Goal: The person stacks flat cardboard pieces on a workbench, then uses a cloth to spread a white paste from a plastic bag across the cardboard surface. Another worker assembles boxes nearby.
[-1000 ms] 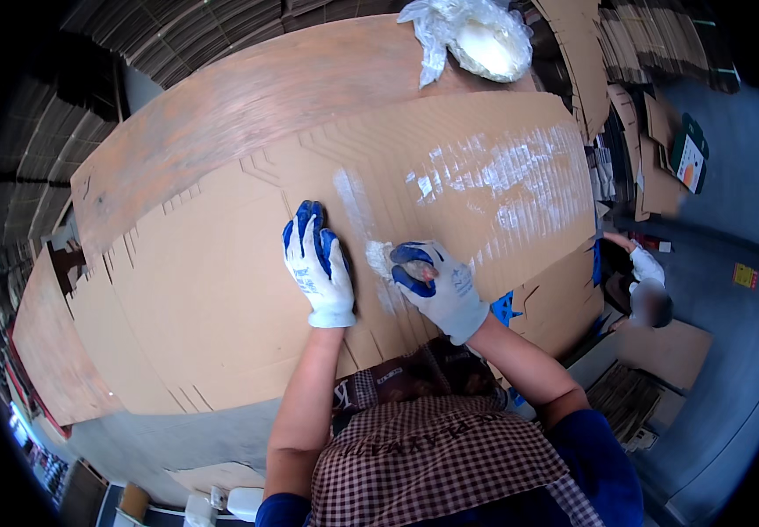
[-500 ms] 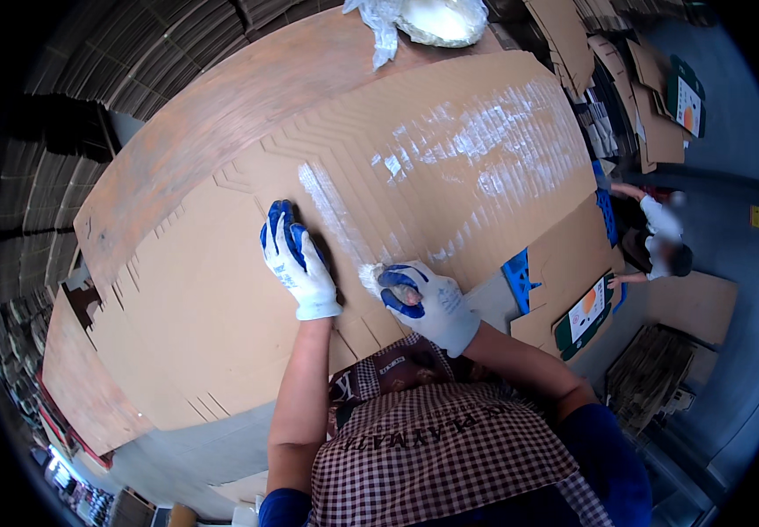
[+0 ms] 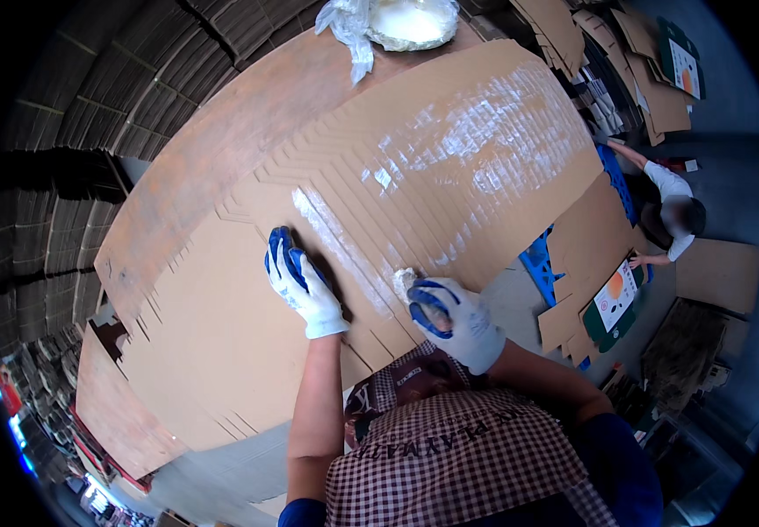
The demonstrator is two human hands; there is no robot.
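Several overlapping cardboard sheets (image 3: 212,342) are fanned out across the table, their edges forming parallel steps. My left hand (image 3: 302,285), in a white glove with blue-coated fingers, lies flat on the cardboard with fingers stretched out. A stripe of white paste (image 3: 337,241) runs down the board just right of it. In a matching glove, my right hand (image 3: 458,321) is closed around a short brush (image 3: 406,281); its handle is mostly hidden by the fingers. The brush's white-coated tip touches or hovers just over the stepped edges. More white paste (image 3: 502,132) is smeared over the far right steps.
A plastic-lined bowl of white paste (image 3: 413,22) stands at the table's far edge (image 3: 265,88). At the right, a co-worker (image 3: 673,206) handles a printed cardboard piece (image 3: 612,299) beside a blue support (image 3: 539,263). Stacked cardboard (image 3: 63,132) lines the left.
The whole view has shifted a little. My right hand has drawn the brush nearer to me and to the right, and the white stripe reaches further down. My left hand stays on the cardboard.
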